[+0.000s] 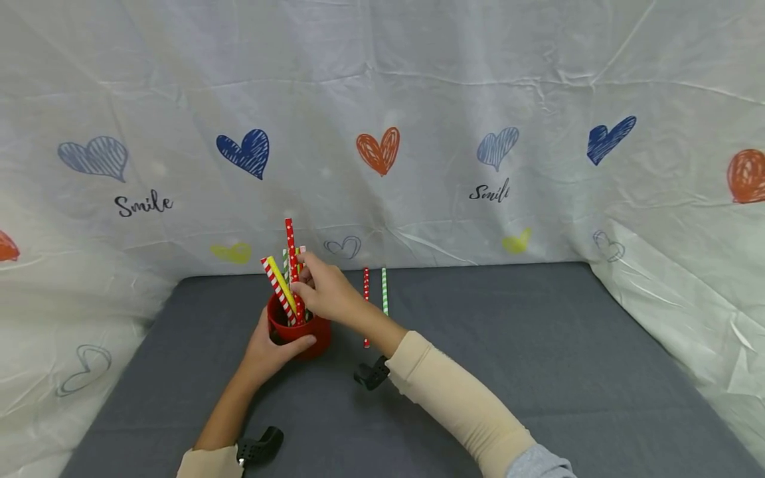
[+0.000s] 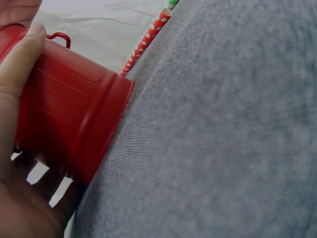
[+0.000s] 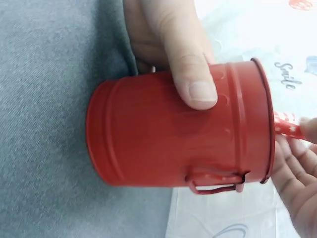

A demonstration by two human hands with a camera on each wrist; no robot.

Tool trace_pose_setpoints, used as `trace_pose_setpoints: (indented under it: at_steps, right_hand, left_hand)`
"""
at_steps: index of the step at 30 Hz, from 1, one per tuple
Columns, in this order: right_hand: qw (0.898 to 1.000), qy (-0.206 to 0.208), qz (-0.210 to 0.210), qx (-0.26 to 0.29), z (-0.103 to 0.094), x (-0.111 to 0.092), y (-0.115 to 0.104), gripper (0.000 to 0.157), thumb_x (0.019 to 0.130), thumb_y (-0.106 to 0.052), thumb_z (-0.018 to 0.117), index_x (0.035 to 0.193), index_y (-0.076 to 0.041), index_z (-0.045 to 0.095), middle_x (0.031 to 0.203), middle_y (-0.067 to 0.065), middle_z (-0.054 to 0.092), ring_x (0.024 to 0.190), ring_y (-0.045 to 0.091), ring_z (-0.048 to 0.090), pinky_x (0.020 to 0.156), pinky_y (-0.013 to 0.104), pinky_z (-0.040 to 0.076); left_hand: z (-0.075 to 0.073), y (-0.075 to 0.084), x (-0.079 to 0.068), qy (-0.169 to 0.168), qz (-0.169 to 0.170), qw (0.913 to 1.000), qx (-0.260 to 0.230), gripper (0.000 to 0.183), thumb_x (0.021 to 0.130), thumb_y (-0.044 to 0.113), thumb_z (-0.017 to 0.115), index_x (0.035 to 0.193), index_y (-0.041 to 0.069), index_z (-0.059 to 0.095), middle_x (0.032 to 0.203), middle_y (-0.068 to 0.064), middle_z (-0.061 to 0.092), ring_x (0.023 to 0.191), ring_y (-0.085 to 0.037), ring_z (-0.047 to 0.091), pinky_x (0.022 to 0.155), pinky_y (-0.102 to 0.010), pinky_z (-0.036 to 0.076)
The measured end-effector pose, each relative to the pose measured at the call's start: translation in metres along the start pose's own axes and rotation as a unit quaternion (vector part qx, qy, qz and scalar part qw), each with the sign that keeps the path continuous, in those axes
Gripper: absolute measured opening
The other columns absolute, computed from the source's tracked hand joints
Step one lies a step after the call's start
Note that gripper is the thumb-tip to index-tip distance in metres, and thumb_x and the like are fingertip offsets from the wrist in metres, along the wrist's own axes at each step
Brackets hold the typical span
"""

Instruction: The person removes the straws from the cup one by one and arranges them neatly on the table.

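Note:
On the table stands a small red metal pail [image 1: 319,334] with a side handle, seen closely in both wrist views. My left hand [image 1: 267,350] grips its side, the thumb lying across the front wall. Several paper straws stand in it, among them a red-and-white striped straw [image 1: 275,285], a yellow straw [image 1: 281,282] and a green-striped straw [image 1: 285,263]. Above the rim, my right hand [image 1: 325,290] pinches a red straw with white marks [image 1: 289,232], which stands nearly upright with its lower end inside the pail.
Right of the pail, a red dotted straw [image 1: 366,285] and a green-and-white striped straw [image 1: 384,292] lie on the dark grey tablecloth [image 1: 508,345]. A pale curtain [image 1: 436,119] printed with hearts hangs behind the table and along its sides.

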State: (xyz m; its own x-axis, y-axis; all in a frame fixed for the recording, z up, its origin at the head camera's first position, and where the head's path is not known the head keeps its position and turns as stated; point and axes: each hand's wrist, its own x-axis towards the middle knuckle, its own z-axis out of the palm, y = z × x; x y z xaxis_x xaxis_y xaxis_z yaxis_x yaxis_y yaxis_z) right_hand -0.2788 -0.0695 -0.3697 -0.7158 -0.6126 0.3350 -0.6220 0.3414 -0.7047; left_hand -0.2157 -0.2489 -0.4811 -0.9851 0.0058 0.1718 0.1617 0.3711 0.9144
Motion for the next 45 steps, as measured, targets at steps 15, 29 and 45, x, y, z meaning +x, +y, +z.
trace_pose_setpoints:
  at_steps: [15, 29, 45]
  right_hand:
    - [0.994, 0.071, -0.03, 0.078, -0.011, -0.008, 0.004, 0.048, 0.106, -0.014, 0.05, 0.148, 0.001, 0.033, 0.111, 0.009, 0.057, 0.076, 0.014, 0.062, 0.066, 0.025, 0.052]
    - [0.989, 0.117, -0.02, 0.087, -0.023, -0.016, 0.009, 0.04, 0.104, -0.011, 0.048, 0.141, 0.0, 0.038, 0.098, 0.007, 0.059, 0.074, 0.015, 0.058, 0.065, 0.029, 0.05]
    - [0.979, 0.161, -0.025, 0.125, -0.037, -0.021, 0.011, 0.035, 0.104, -0.012, 0.049, 0.137, -0.006, 0.039, 0.095, 0.009, 0.061, 0.065, 0.017, 0.057, 0.058, 0.031, 0.05]
  left_hand:
    - [0.001, -0.002, -0.001, 0.006, -0.002, 1.0, 0.002, 0.099, 0.085, 0.027, 0.083, 0.157, 0.01, 0.016, 0.15, -0.012, 0.038, 0.131, -0.03, 0.041, 0.099, -0.054, 0.045]
    - [0.001, -0.002, -0.001, 0.012, -0.006, 0.9999, 0.01, 0.101, 0.084, 0.028, 0.083, 0.157, 0.009, 0.016, 0.149, -0.014, 0.039, 0.131, -0.033, 0.042, 0.097, -0.056, 0.045]
    - [0.001, -0.001, -0.002, 0.012, 0.002, 0.9999, 0.009, 0.099, 0.084, 0.027, 0.083, 0.156, 0.008, 0.018, 0.148, -0.015, 0.039, 0.129, -0.033, 0.042, 0.096, -0.056, 0.046]
